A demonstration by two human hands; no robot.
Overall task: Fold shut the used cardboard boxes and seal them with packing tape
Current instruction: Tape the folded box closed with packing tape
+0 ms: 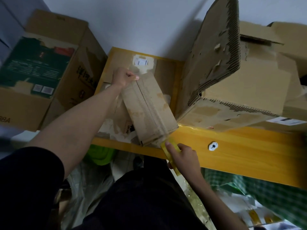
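Note:
A small brown cardboard box (149, 110) lies slanted on a flat, yellow-edged carton (166, 67), its top flaps folded together along a centre seam. My left hand (123, 78) grips the box's far end, thumb pressed on the top by the seam. My right hand (182, 158) holds a roll of yellowish packing tape (172, 152) at the box's near end, just over the yellow wooden rail (240, 146). A strip of tape runs from the roll onto the box's near edge.
A large torn cardboard box (232, 77) with a raised flap stands to the right. Another carton with a green printed panel (41, 67) stands to the left. Below the rail lie plastic bags, a green object (101, 155) and checked fabric (265, 193).

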